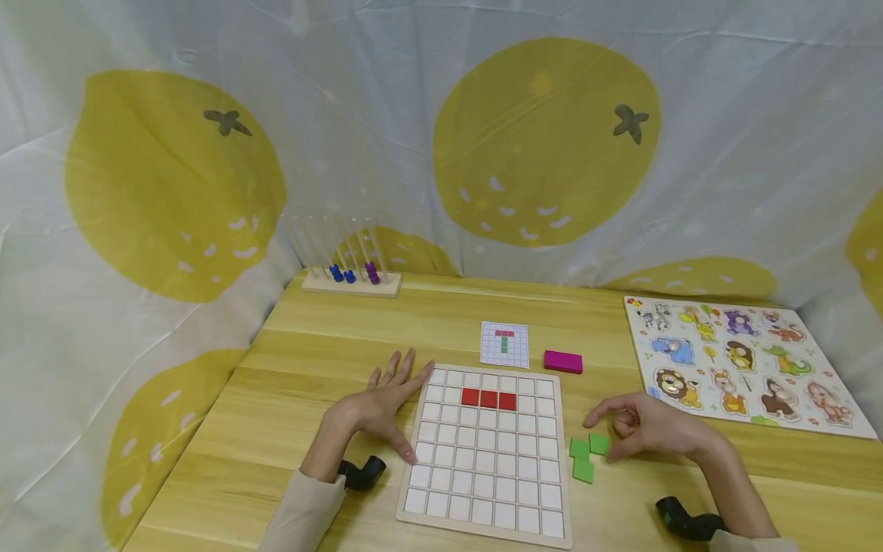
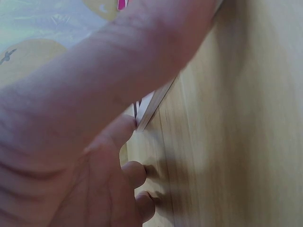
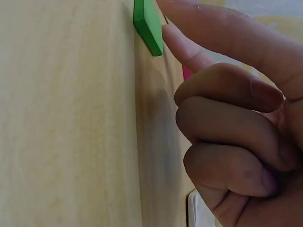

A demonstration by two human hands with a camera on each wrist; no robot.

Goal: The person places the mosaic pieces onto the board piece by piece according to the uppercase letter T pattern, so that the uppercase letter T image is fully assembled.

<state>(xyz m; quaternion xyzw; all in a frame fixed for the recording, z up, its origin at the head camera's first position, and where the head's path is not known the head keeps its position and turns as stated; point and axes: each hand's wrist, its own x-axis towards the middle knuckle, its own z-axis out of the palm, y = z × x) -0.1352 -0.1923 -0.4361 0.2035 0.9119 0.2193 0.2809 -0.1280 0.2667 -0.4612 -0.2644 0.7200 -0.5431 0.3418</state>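
Note:
A framed wooden grid board point(image 1: 490, 529) of white squares lies on the table, with three red square tiles point(image 1: 488, 399) in a row near its top. My left hand point(image 1: 375, 406) is spread along the board's left side, thumb and index finger touching its frame. In the left wrist view, the thumb hides much of the board's edge point(image 2: 154, 104). Three green square tiles point(image 1: 582, 469) lie right of the board. Over them is my right hand point(image 1: 641, 425), thumb and index finger extended and apart, other fingers curled. The right wrist view shows a green tile point(image 3: 149, 26) by those fingertips.
A pattern card point(image 1: 504, 344) with a T shape and a magenta block point(image 1: 562, 362) lie beyond the board. An animal puzzle board point(image 1: 752, 364) lies at right. At the back left stands a wooden peg rack point(image 1: 352, 284) with blue and purple pieces.

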